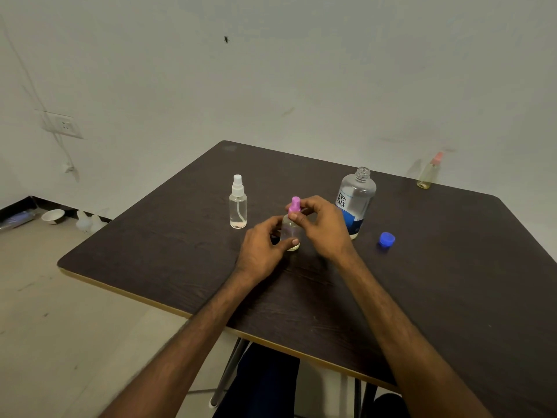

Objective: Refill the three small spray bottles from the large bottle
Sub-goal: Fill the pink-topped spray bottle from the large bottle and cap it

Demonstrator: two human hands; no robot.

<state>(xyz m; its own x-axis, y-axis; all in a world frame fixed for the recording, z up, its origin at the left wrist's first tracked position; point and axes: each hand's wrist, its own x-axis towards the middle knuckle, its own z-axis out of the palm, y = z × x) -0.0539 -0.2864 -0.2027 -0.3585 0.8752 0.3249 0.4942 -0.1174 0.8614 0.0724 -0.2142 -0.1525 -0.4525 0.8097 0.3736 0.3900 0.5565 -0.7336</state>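
1. Purple-capped spray bottle (291, 232) stands upright on the dark table (422, 282), held between both hands near the table's middle.
2. Left hand (262, 248): fingers curled round the clear lower body, thumb across the front close to the base. Clamped on the bottle.
3. Right hand (324, 227): thumb and fingertips pinch the bottle at the purple spray head, around its collar. Clamped as well. The tip of the purple head sticks out above the fingers.
4. Cannot tell if the head is screwed down or loose; the fingers cover the joint. Fill level is hidden too.
5. Large bottle (355, 200): just right of the grip and a bit farther out, upright, neck uncapped, blue and white label. The right hand overlaps it in view; cannot tell if they touch.
6. Blue cap (386, 239): right of the grip, past the large bottle, lying on the table apart from it.
7. White-capped spray bottle (238, 203): left of the grip and slightly beyond, upright, clear body with the dip tube visible. Neither hand is on it.
8. Pink-capped spray bottle (429, 171): well away, far right of the grip, at the table's far edge by the wall, yellowish contents.
9. Off the table, far left of the grip: wall socket (63, 125), and a white bowl (53, 215) on the floor.
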